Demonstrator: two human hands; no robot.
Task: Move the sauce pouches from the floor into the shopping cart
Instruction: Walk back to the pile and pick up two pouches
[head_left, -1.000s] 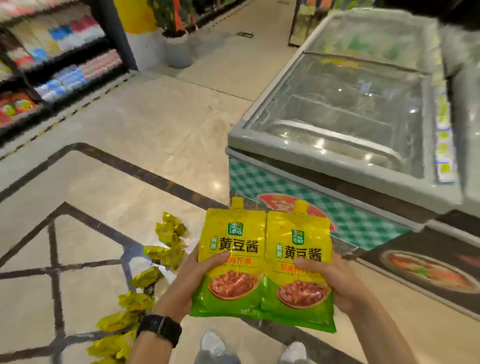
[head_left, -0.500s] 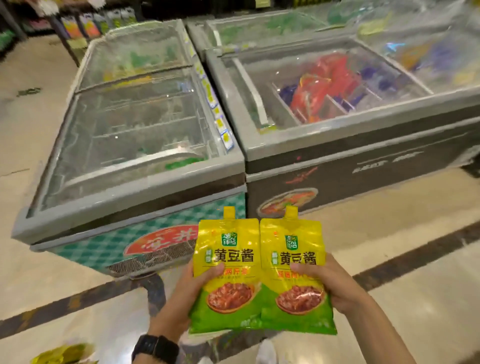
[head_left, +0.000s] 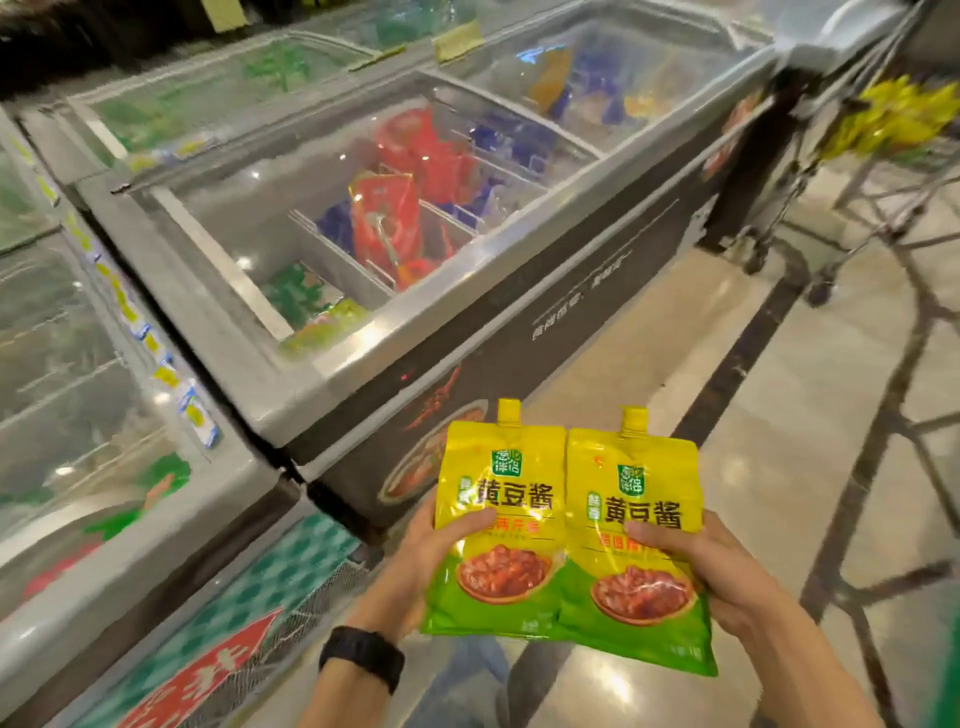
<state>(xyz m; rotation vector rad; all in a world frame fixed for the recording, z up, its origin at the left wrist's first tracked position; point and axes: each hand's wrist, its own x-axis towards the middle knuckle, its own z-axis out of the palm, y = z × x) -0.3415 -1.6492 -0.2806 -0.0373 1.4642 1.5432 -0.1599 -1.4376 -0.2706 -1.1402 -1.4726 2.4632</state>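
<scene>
Two yellow-and-green sauce pouches with spouts stand upright side by side in front of me. My left hand (head_left: 426, 551) grips the left sauce pouch (head_left: 498, 488), thumb across its front. My right hand (head_left: 727, 577) grips the right sauce pouch (head_left: 631, 530) the same way. At the upper right stands the shopping cart (head_left: 852, 171), blurred, with several yellow pouches (head_left: 898, 117) inside its wire basket.
Glass-topped chest freezers (head_left: 363, 332) run along the left and centre, holding red, blue and green packets. A tiled floor (head_left: 779, 415) with dark inlay lines stretches between me and the cart. A black watch sits on my left wrist (head_left: 362, 657).
The view has swung to the right: the floor pouches have left the frame, the freezers have slid left, and the cart has come into sight. Both hands keep their hold on the pouches.
</scene>
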